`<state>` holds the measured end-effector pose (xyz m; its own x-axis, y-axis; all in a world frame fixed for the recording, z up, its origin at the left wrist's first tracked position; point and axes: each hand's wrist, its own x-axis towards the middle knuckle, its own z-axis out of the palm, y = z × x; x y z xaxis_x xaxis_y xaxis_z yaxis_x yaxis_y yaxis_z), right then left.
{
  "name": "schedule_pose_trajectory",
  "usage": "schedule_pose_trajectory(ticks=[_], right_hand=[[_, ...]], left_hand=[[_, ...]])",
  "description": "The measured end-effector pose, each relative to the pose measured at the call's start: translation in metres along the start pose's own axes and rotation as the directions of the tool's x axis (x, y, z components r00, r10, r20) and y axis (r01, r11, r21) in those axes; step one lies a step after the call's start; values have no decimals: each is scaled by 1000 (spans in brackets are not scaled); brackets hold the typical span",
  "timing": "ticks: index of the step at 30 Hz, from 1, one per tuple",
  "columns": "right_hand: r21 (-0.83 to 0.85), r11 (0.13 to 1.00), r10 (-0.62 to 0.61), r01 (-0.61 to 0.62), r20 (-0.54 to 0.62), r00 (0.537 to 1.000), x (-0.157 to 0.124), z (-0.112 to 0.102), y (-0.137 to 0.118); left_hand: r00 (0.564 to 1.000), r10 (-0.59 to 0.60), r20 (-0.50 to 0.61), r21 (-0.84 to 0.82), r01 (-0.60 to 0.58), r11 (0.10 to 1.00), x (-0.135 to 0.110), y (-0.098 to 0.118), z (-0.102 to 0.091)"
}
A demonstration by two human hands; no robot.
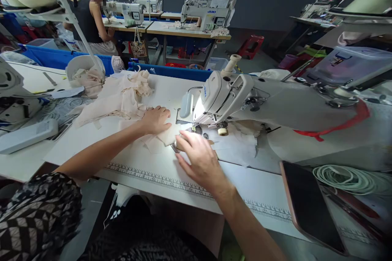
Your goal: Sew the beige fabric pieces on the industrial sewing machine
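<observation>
A cream fabric piece (171, 134) lies on the white machine bed, one end under the lit needle area of the sewing machine (214, 98). My left hand (157, 120) rests on the cloth at its left, fingers stretched out and lying flat. Just in front of the needle, my right hand (200, 159) is over the near edge of the piece, with its fingers apart and the thumb toward me. It partly hides the cloth and a small metal part beside it. Left of my left hand, a pile of cream fabric pieces (119, 94) spreads over the table.
A phone (312, 208) and a coil of pale green cord (343, 177) lie at the right. A printed ruler (159, 180) runs along the table's front edge. White fabric (239, 142) lies under the machine arm. Another person (92, 20) sits at a machine farther back.
</observation>
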<state>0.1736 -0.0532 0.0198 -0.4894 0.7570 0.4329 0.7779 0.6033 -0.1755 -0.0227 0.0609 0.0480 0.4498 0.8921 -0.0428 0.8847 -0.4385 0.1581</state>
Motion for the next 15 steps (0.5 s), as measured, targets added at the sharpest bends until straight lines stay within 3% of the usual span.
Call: schedule_pose_trajectory(ticks=[4, 6, 9, 11, 13, 15], right_hand=[[16, 993, -120, 119, 119, 986, -2, 17, -40], [29, 992, -124, 122, 111, 986, -13, 25, -56], [28, 993, -111, 112, -41, 993, -39, 31, -78], [134, 985, -82, 104, -163, 983, -59, 28, -92], [425, 903, -5, 67, -146, 989, -81, 24, -104], [727, 669, 122, -152, 95, 988, -102, 23, -112]], left_hand=[[994, -5, 107, -135, 19, 991, -22, -11, -1], [990, 37, 133, -238, -4, 971, -39, -20, 0], [971, 134, 199, -448, -32, 893, -78, -42, -5], [929, 186, 320, -600, 47, 798, -113, -61, -12], [847, 237, 475, -684, 186, 705, -152, -80, -21], [781, 277, 560, -703, 271, 658, -191, -96, -27]])
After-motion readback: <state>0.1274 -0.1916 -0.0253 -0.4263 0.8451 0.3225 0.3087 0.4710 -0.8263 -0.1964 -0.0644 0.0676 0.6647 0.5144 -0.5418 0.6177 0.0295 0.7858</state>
